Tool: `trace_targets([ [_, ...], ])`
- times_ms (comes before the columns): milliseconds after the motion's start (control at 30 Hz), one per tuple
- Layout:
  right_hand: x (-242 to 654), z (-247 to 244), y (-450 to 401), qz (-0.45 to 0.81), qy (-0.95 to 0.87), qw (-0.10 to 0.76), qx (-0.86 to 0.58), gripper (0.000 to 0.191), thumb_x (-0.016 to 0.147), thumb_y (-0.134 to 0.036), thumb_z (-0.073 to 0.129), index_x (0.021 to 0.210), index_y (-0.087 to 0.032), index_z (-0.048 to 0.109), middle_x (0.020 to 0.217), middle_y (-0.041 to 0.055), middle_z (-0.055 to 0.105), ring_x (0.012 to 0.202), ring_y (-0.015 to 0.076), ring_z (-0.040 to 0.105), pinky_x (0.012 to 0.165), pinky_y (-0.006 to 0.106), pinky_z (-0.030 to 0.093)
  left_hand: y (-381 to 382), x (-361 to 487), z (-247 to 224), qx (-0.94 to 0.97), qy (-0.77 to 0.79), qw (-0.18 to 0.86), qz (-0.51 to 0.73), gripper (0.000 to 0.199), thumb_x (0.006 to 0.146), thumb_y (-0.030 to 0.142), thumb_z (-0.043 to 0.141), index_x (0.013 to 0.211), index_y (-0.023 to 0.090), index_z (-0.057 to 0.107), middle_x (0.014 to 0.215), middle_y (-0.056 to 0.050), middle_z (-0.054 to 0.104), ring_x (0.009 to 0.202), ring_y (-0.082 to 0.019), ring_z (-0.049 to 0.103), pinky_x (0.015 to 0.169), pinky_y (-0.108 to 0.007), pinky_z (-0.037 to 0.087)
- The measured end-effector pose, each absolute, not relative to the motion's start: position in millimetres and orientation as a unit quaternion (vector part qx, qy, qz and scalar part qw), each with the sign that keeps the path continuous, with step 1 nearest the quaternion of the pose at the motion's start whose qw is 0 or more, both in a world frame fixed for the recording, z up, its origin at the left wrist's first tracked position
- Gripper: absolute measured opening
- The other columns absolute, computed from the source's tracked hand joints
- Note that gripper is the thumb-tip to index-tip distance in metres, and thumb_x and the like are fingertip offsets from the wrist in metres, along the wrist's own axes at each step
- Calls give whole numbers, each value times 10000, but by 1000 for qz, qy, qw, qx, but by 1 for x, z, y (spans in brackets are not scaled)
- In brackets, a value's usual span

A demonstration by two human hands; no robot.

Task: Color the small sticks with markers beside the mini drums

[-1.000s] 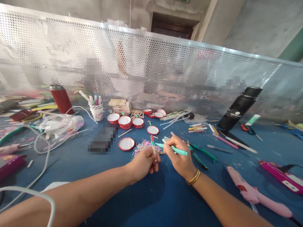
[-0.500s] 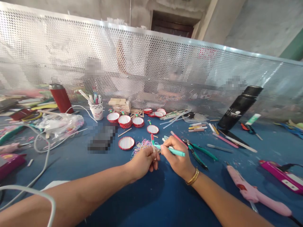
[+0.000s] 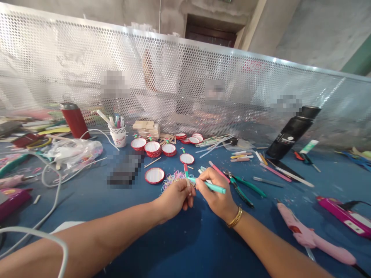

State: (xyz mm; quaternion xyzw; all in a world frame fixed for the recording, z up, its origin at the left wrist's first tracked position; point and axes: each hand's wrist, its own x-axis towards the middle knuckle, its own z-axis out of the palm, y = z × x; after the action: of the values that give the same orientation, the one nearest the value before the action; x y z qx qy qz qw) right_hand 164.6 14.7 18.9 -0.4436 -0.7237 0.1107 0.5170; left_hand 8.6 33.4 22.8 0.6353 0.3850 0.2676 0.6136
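Between the fingers and thumb of my left hand (image 3: 175, 197) a small wooden stick (image 3: 186, 170) is pinched upright, its upper end coloured red with green below. My right hand (image 3: 216, 191) grips a teal marker (image 3: 213, 187), whose tip meets the stick at the green part. Just behind my hands lies a pile of pastel rubber bands (image 3: 171, 180). A red-rimmed white disc (image 3: 154, 175) rests to the left of the pile, and a similar disc with a small coloured stick (image 3: 187, 158) sits behind it.
Green-handled pliers (image 3: 246, 187), loose markers (image 3: 242, 155) and a pink glue gun (image 3: 313, 235) lie to the right. A black bottle (image 3: 292, 133) leans at back right. At left are a paper cup of pens (image 3: 118, 137), a red bottle (image 3: 74, 120) and a white cable (image 3: 55, 200). A perforated metal panel (image 3: 174, 77) stands behind.
Very little differs. My right hand and the marker have shifted slightly left, with the marker tip still at the stick. My left hand holds its place.
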Motion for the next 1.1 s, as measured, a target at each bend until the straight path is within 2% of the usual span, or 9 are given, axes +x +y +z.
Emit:
trace_targets([
  [233,169,23,17,45,-711,525,-465,162,849,-231,531,695,-210,488,628,-24,493,587,126,477,594,272,389,33,9,25,627,400,612,269,180,890,217,347,774,169,476,556,35,516,435,-58,413,471,-192,283],
  [500,166,20,15,75,-726,525,-438,89,855,-247,548,775,-208,543,712,0,566,664,144,542,655,291,432,31,8,27,632,400,611,257,192,904,235,339,780,171,471,562,37,507,435,-58,405,471,-195,278],
  [1100,168,21,17,77,-718,522,-455,126,863,-252,542,747,-203,533,698,-3,567,667,144,538,664,286,421,34,8,19,647,382,608,257,212,909,278,346,787,170,482,551,37,505,435,-66,418,473,-200,292],
])
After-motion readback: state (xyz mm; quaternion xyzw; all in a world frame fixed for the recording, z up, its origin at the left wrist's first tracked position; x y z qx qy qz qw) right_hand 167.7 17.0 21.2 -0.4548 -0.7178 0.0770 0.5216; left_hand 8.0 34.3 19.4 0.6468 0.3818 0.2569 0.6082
